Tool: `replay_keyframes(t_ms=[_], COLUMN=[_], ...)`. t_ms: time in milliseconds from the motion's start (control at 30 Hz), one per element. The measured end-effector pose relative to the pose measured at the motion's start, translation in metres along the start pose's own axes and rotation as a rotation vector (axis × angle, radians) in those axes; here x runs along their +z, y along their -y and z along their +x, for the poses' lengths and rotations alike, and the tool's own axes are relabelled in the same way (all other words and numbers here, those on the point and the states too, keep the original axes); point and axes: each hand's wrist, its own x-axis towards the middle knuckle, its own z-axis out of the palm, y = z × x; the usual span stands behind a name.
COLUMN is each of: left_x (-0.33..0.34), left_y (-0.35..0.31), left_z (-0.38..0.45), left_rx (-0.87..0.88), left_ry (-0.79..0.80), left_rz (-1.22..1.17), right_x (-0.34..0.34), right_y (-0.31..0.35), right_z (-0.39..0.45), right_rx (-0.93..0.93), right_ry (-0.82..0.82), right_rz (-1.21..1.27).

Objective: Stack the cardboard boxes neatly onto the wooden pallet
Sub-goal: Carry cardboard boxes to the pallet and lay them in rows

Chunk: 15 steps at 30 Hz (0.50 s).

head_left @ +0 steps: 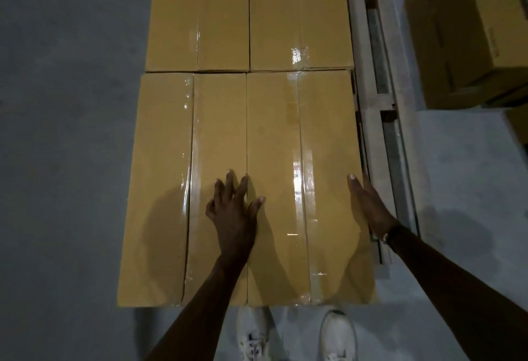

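Taped tan cardboard boxes cover most of the wooden pallet (380,120), whose pale slats show only along the right side. Nearest me lie a left box (183,183) and a right box (303,143), side by side. Behind them sit two more boxes (248,14). My left hand (233,212) rests flat with spread fingers on the near boxes' tops, across the seam between them. My right hand (370,206) presses with straight fingers against the right box's right edge, thumb on top.
A separate stack of cardboard boxes (468,34) stands on the floor at the upper right, beyond the pallet. Grey concrete floor (63,160) lies to the left. My white shoes (337,335) stand at the boxes' near edge.
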Motion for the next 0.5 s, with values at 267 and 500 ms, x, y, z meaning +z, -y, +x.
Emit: replay_keyframes(t_ms=[267,500], left_x=[0.0,-0.023], left_y=[0.019,0.034], left_z=[-0.007,-0.074], left_rx=[0.117,0.103], left_ry=[0.128,0.326], left_rz=[0.1,0.222], right_x=[0.0,-0.007], right_y=[-0.003,-0.041], right_z=[-0.005,-0.055], right_rx=[-0.054,-0.071], right_ry=[-0.008,0.033], right_rz=[-0.058,-0.125])
